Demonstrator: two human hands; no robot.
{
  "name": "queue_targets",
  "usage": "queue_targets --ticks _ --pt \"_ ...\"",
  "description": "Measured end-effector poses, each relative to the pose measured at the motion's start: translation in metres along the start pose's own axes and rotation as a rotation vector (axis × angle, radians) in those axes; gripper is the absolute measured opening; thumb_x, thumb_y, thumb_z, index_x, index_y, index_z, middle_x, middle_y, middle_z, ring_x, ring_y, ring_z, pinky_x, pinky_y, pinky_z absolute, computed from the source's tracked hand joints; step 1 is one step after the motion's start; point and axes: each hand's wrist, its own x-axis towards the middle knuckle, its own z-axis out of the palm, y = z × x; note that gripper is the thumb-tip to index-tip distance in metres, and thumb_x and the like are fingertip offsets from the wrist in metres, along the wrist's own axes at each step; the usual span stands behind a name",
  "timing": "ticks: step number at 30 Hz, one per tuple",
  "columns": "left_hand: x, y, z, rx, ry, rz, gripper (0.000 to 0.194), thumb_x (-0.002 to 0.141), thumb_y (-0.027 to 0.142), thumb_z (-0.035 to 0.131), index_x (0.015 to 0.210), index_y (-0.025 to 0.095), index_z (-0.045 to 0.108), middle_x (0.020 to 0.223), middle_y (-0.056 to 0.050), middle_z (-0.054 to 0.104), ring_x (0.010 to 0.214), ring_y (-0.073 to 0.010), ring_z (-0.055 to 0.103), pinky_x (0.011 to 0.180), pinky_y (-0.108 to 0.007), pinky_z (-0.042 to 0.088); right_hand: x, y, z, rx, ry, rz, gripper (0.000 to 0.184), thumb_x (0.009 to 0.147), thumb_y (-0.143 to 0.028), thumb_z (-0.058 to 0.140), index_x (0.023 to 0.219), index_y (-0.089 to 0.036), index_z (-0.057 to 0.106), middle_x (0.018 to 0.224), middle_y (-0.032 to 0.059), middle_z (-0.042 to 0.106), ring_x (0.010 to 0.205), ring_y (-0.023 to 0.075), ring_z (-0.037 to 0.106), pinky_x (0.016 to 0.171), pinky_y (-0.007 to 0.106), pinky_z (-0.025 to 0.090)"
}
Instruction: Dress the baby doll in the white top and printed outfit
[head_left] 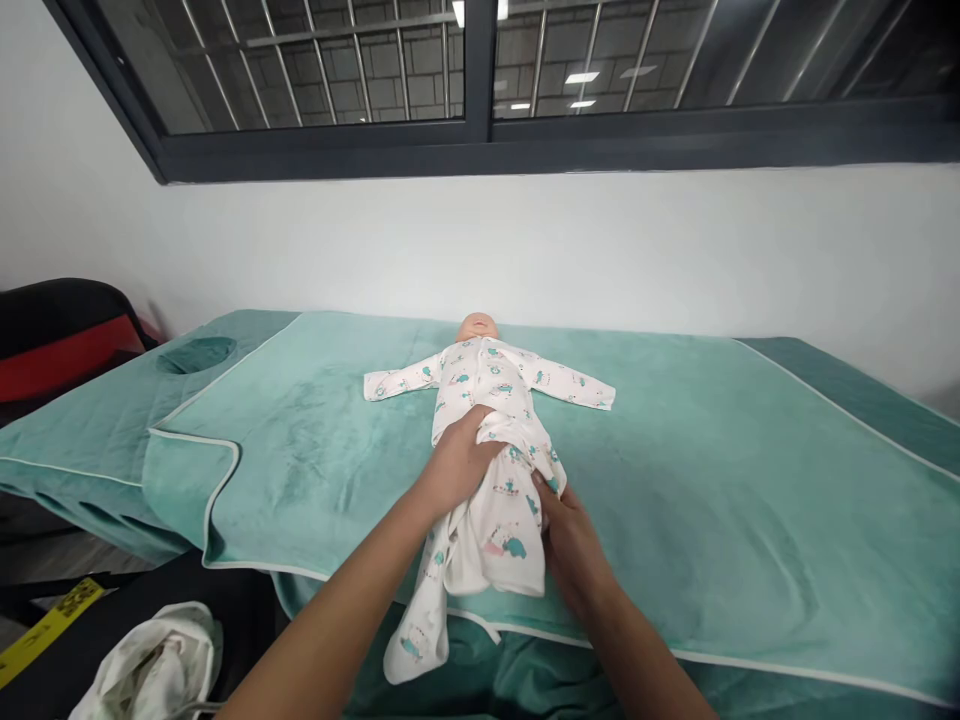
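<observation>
A baby doll (478, 325) lies on its back in a white printed long-sleeved baby top (469, 377), its sleeves spread to both sides. Matching baby pants (513, 515) are bunched over its lower body, one leg hanging past the bed's front edge. At the waist, my left hand (459, 460) is closed on the pants' fabric, thumb on top. My right hand (570, 530) grips the right side of the pants, its fingers partly hidden behind the cloth. The doll's legs are covered, and I cannot tell how far they go into the pants.
A green velvety cover with white piping lies over the bed (712, 480), which has a face hole (196, 354) at the left. White wall and a barred window (480, 150) stand behind. At lower left are a crumpled white cloth (154, 665) and a black-and-red chair (67, 340).
</observation>
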Motion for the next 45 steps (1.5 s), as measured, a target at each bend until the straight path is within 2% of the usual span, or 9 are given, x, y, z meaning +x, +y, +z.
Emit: queue_targets --ticks 7,16,20,27,30,34,37,42,45 --pt "0.019 -0.002 -0.001 0.020 0.074 -0.024 0.018 0.081 0.024 0.055 0.097 0.018 0.061 0.100 -0.004 0.066 0.096 -0.0225 0.058 0.088 -0.033 0.042 0.039 -0.018 -0.013 -0.346 0.040 -0.242 0.040 0.082 -0.045 0.065 0.114 -0.020 0.065 0.107 0.0038 0.072 0.096 0.0231 0.064 0.083 0.033 0.048" --pt "-0.006 -0.005 -0.066 -0.298 -0.434 -0.291 0.027 0.073 0.041 0.074 0.083 0.017 0.065 0.078 -0.001 0.063 0.071 -0.0156 0.057 0.062 -0.024 0.041 0.074 -0.041 -0.044 -0.659 -0.039 -0.381 0.015 0.076 -0.025 0.058 0.089 -0.021 0.065 0.090 0.0001 0.069 0.087 0.0200 0.058 0.081 0.032 0.043" --pt "-0.008 -0.016 -0.074 -0.553 -0.261 -0.274 0.027 0.077 0.039 0.073 0.087 0.016 0.064 0.074 0.000 0.061 0.064 -0.0111 0.055 0.059 -0.021 0.039 0.082 -0.047 -0.048 -0.750 -0.161 -0.341 0.015 0.077 -0.023 0.055 0.089 -0.021 0.063 0.090 0.0006 0.066 0.085 0.0192 0.058 0.078 0.032 0.043" --pt "-0.005 -0.023 -0.031 -0.686 -0.076 -0.283 0.026 0.082 0.041 0.069 0.089 0.018 0.059 0.081 0.001 0.061 0.071 -0.0099 0.056 0.064 -0.019 0.043 0.048 -0.084 -0.019 -0.991 -0.390 -0.501 0.033 0.088 -0.035 0.056 0.120 -0.028 0.058 0.126 0.0038 0.059 0.118 0.0222 0.053 0.101 0.038 0.040" --pt "0.001 -0.010 -0.019 -0.699 -0.019 -0.251 0.028 0.081 0.042 0.069 0.087 0.019 0.056 0.075 0.002 0.060 0.065 -0.0095 0.055 0.060 -0.019 0.043 0.042 -0.098 0.010 -1.036 -0.513 -0.351 0.036 0.087 -0.043 0.060 0.119 -0.028 0.059 0.121 0.0031 0.063 0.111 0.0227 0.057 0.093 0.035 0.045" --pt "0.006 0.004 -0.020 -0.703 0.024 -0.170 0.027 0.081 0.044 0.068 0.087 0.021 0.054 0.069 0.004 0.059 0.059 -0.0098 0.052 0.056 -0.020 0.042 0.059 -0.106 0.039 -1.163 -0.738 -0.144 0.030 0.074 -0.043 0.073 0.095 -0.022 0.068 0.093 0.0003 0.069 0.087 0.0212 0.061 0.074 0.030 0.046" --pt "0.001 -0.002 -0.032 -0.589 0.011 -0.170 0.027 0.082 0.045 0.066 0.086 0.020 0.059 0.075 0.002 0.063 0.065 -0.0114 0.056 0.060 -0.021 0.043 0.075 -0.109 0.043 -1.008 -0.663 -0.157 0.018 0.075 -0.035 0.070 0.077 -0.019 0.063 0.073 -0.0029 0.060 0.067 0.0140 0.053 0.060 0.025 0.039" --pt "-0.014 -0.019 -0.043 -0.436 -0.325 -0.274 0.031 0.075 0.041 0.075 0.094 0.016 0.069 0.097 -0.006 0.070 0.087 -0.0203 0.063 0.074 -0.026 0.047 0.088 -0.100 0.040 -0.470 -0.531 -0.023 0.018 0.070 -0.024 0.069 0.070 -0.020 0.052 0.062 -0.0064 0.049 0.054 0.0092 0.046 0.051 0.021 0.035" --pt "-0.012 -0.020 -0.032 -0.614 -0.068 -0.288 0.034 0.080 0.043 0.070 0.102 0.017 0.068 0.095 -0.006 0.071 0.086 -0.0194 0.064 0.077 -0.027 0.047 0.087 -0.091 0.045 -0.449 -0.581 0.038 0.022 0.073 -0.035 0.073 0.081 -0.019 0.060 0.074 -0.0020 0.061 0.067 0.0131 0.057 0.061 0.024 0.043"
